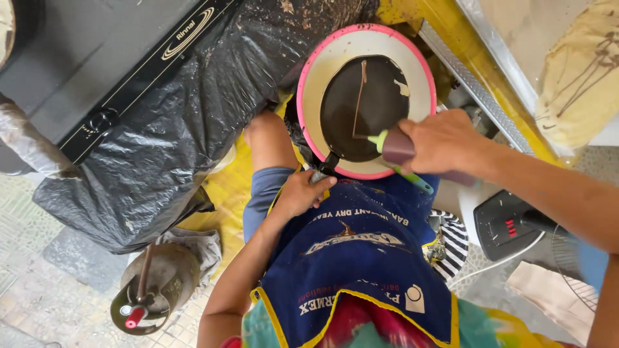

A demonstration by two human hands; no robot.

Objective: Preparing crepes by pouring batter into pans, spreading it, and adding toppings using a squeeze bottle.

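Observation:
My left hand [302, 192] grips the handle [324, 169] of a small round black pan [364, 106] held over a pink-rimmed basin of pale batter [316, 96]. My right hand [442, 142] holds a squeeze bottle [398, 147] of dark brown sauce with a green nozzle. A thin brown line of sauce [358, 100] lies across the dark pan. I wear a blue apron [361, 258] with yellow trim.
A gas stove [97, 71] partly wrapped in black plastic sheet [193, 109] stands at the left. Below it sits a gas cylinder [151, 290] with a red valve. A thin crepe [580, 77] lies on a tray at upper right. A small fan [509, 225] stands at the right.

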